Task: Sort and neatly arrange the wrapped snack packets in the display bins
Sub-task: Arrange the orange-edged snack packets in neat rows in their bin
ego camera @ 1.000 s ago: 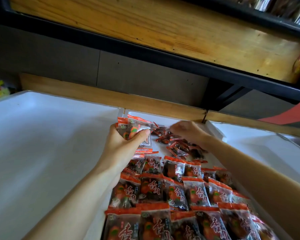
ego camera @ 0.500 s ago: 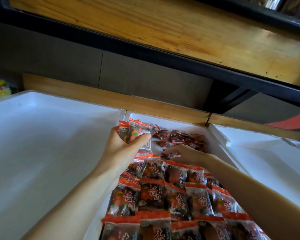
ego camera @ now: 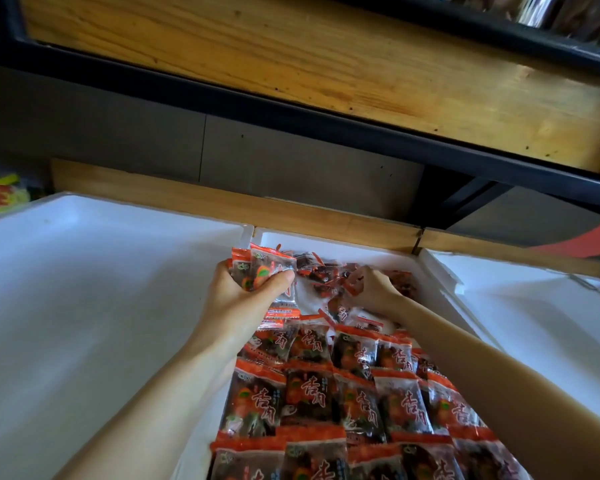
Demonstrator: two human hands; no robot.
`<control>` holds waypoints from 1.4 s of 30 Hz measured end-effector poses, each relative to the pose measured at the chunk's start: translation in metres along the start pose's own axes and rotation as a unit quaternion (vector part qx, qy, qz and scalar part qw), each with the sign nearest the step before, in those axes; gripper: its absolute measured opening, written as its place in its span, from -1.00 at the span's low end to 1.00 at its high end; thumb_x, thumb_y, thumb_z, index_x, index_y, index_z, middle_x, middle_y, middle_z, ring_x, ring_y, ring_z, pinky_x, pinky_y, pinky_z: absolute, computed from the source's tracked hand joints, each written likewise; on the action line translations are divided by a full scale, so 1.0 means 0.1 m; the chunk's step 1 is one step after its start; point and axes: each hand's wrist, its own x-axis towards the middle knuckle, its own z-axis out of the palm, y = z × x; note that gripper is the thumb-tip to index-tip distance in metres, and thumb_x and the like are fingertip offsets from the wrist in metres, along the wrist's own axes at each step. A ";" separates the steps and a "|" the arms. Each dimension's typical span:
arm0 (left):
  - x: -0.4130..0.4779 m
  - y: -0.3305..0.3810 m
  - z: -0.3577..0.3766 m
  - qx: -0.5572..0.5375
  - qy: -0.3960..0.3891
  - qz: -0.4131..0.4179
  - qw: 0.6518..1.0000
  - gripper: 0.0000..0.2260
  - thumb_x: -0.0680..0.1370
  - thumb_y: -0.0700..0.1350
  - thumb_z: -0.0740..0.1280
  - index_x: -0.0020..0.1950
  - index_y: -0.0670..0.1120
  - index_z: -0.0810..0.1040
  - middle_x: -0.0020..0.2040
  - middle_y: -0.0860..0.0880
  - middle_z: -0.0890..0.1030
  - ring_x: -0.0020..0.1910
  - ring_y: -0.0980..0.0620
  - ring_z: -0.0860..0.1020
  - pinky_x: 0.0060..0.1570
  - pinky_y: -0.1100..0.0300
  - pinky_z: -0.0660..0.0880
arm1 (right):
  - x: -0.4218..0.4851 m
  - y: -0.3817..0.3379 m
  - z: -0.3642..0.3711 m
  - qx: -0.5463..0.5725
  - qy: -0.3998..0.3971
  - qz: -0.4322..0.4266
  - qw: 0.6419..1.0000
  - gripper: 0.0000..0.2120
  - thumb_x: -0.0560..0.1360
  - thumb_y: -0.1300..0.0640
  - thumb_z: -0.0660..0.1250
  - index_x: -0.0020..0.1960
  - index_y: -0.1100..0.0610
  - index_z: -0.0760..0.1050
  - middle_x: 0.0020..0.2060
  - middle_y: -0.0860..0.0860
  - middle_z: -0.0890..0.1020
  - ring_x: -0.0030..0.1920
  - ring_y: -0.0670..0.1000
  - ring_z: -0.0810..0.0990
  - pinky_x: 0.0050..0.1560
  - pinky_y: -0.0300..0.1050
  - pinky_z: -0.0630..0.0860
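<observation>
A white foam bin (ego camera: 326, 241) in the middle holds red-and-dark wrapped snack packets. Neat overlapping rows of packets (ego camera: 329, 393) fill its near part; a loose heap of packets (ego camera: 323, 271) lies at its far end. My left hand (ego camera: 243, 299) grips a stack of packets (ego camera: 262, 271) upright over the bin's far left corner. My right hand (ego camera: 371, 289) reaches into the loose heap, its fingers curled on a packet there; the fingertips are partly hidden.
A white foam lid or bin (ego camera: 94, 289) lies to the left and another white bin (ego camera: 534, 306) to the right. A wooden ledge (ego camera: 222, 206) runs behind the bins. A wooden shelf with a black frame (ego camera: 326, 64) overhangs. Colourful packets (ego camera: 0, 195) sit far left.
My right hand moved from the front edge of the arranged rows back up into the loose heap at the far end. My left hand kept its stack in place.
</observation>
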 end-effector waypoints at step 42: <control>-0.34 0.26 -0.02 -0.043 -0.063 -0.040 0.996 -0.71 0.36 0.11 0.44 -0.02 -0.01 0.62 -0.16 0.01 0.71 -0.12 0.02 0.67 -0.10 0.10 0.57 | -1.44 -1.25 -0.20 0.373 -0.072 -0.090 0.921 -0.45 0.45 0.10 0.41 0.37 0.13 0.32 0.13 0.06 0.55 0.01 -0.04 0.63 -0.01 -0.11 0.62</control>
